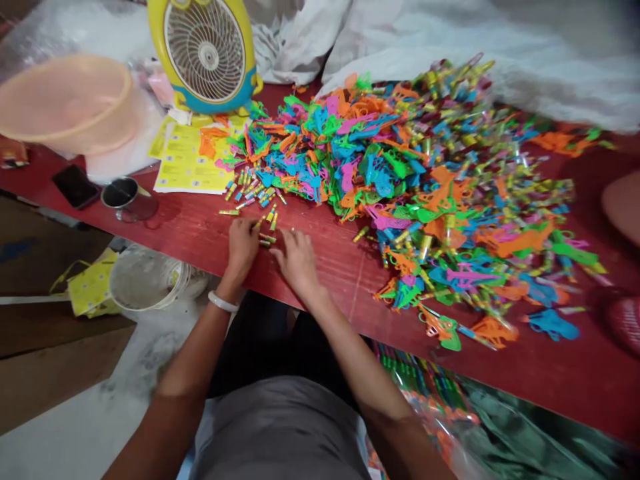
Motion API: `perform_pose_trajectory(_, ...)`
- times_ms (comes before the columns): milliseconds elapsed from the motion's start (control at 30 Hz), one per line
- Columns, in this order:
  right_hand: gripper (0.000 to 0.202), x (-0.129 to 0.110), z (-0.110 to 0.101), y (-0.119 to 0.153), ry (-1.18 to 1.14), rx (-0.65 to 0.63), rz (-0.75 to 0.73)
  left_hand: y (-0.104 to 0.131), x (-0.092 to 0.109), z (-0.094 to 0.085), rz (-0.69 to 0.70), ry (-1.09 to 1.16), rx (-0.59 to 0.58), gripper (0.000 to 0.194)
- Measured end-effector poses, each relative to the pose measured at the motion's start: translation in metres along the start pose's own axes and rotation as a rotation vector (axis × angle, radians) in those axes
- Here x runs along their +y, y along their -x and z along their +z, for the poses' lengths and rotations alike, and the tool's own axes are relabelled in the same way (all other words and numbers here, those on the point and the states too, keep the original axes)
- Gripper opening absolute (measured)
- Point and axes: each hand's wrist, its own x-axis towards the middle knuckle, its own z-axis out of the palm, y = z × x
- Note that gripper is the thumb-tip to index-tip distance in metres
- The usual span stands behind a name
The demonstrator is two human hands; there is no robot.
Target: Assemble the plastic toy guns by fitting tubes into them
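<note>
Low over the red table, my left hand (pixel 243 244), with a white bangle at its wrist, has its fingers drawn together around a small yellow tube (pixel 259 223) that shows only in part. Just to the right, my right hand (pixel 297 261) has its fingers apart and slightly bent, resting on or close to the tabletop. Between the hands lie short yellow-green tubes (pixel 267 238). More small yellow and blue tubes (pixel 250 187) lie loose beyond my fingertips. A big heap of bright plastic toy guns (pixel 375 170) spreads to the right, mixed with more tubes.
Along the back are a yellow fan (pixel 207 57), yellow printed sheets (pixel 193 157) and a peach basin (pixel 67 100). A metal mug (pixel 129 199) and a phone (pixel 75 187) stand near the left edge. Below is a white bucket (pixel 147 279). Another person's limb (pixel 623 207) shows at right.
</note>
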Motion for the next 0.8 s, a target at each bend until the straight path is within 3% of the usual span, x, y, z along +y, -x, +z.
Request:
perform_pose_trajectory(100, 0.029, -0.024, 0.034, -0.011, 0.054, -0.091, 0.053, 0.021, -0.001, 0.003, 0.003, -0.031, 0.008, 0.015)
perform_pose_trajectory(167, 0.022, -0.023, 0.037, -0.011, 0.087, -0.112, 0.015, 0.03, -0.002, 0.002, 0.055, -0.034, -0.02, 0.016)
perform_pose_trajectory(267, 0.015, -0.001, 0.024, 0.002, 0.124, -0.135, -0.104, 0.028, -0.003, 0.0, 0.12, -0.048, -0.053, 0.016)
perform_pose_trajectory(367, 0.017, 0.031, 0.007, 0.022, 0.116, -0.099, -0.162, -0.001, 0.001, 0.002, 0.173, -0.123, 0.023, 0.023)
perform_pose_trajectory(467, 0.019, 0.059, -0.006, 0.038, 0.018, -0.051, -0.174, -0.043, 0.009, 0.008, 0.193, -0.279, 0.127, 0.051)
perform_pose_trajectory(533, 0.018, 0.074, -0.013, 0.045, -0.04, -0.015, -0.167, -0.063, 0.013, 0.013, 0.191, -0.369, 0.059, 0.059)
perform_pose_trajectory(600, 0.02, 0.086, -0.018, 0.05, -0.05, 0.039, -0.136, -0.07, 0.016, 0.018, 0.201, -0.427, -0.03, 0.053)
perform_pose_trajectory(667, 0.021, 0.097, -0.022, 0.054, -0.055, 0.089, -0.096, -0.062, 0.017, 0.022, 0.224, -0.46, -0.068, 0.045)
perform_pose_trajectory(800, 0.022, 0.108, -0.03, 0.056, -0.118, 0.081, -0.045, -0.02, 0.015, 0.029, 0.292, -0.484, -0.132, 0.044)
